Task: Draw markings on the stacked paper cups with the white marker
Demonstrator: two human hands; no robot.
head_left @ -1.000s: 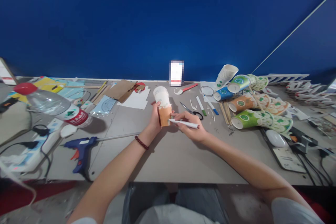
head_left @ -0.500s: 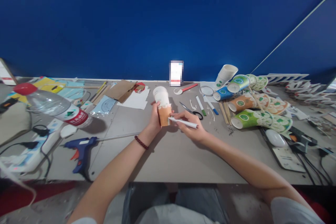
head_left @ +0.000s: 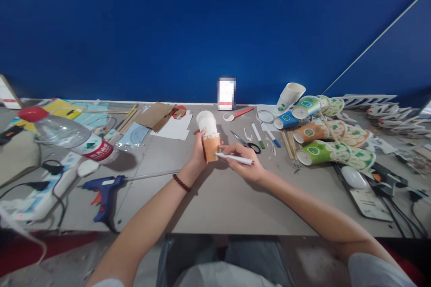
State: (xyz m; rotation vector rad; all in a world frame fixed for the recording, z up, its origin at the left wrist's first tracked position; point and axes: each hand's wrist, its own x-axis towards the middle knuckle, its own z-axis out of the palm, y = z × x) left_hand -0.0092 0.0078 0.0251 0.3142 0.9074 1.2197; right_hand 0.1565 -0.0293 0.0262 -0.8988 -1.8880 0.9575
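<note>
Two hands over cluttered grey table (head_left: 215, 202), blue wall (head_left: 202, 27) behind, L hand (head_left: 199, 152) clamped on cup (head_left: 209, 136), R hand (head_left: 244, 163) pinching pen (head_left: 235, 158).

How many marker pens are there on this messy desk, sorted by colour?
White marker pen, in the right hand, its tip against the cup that the left hand holds: 1
Green-capped marker, lying on the table: 1
Blue-capped marker, lying beside it: 1
Total: 3
</note>
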